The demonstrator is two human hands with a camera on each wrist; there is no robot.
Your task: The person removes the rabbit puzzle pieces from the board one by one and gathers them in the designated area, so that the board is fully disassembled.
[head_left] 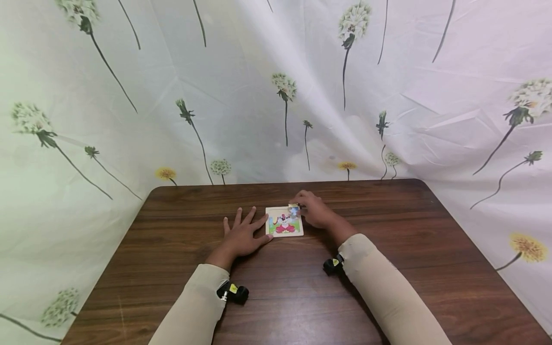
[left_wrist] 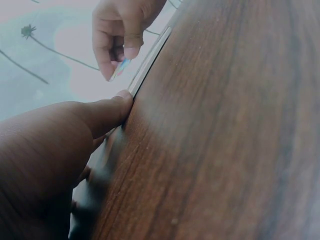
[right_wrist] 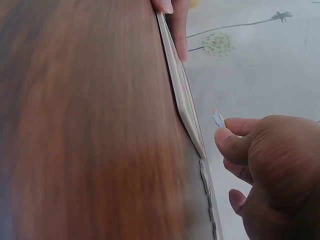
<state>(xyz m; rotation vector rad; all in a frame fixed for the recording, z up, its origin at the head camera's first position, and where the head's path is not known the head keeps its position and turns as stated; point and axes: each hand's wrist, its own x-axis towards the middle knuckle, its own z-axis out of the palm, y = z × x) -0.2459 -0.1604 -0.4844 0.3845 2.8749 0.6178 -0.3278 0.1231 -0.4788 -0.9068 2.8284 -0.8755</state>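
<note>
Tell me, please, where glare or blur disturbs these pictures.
Head view: glare on the dark brown wooden tabletop, low centre; left wrist view: a bright patch on the white floral cloth beside the right hand; right wrist view: tabletop grain smeared by blur.

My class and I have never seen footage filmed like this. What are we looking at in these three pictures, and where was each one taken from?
No robot does the handling here: the two bare hands belong to a person. The widest picture comes from a camera worn on the head, looking forward and down. The other two come from one camera on each wrist, probably the black devices seen there.

On the brown table lies a small framed picture board showing a cartoon figure. The left hand is spread beside it, thumb and forefinger touching its edge. The right hand pinches a small coloured piece over the board's far right corner. Behind the table hangs a pale sheet printed with flowers.
</note>
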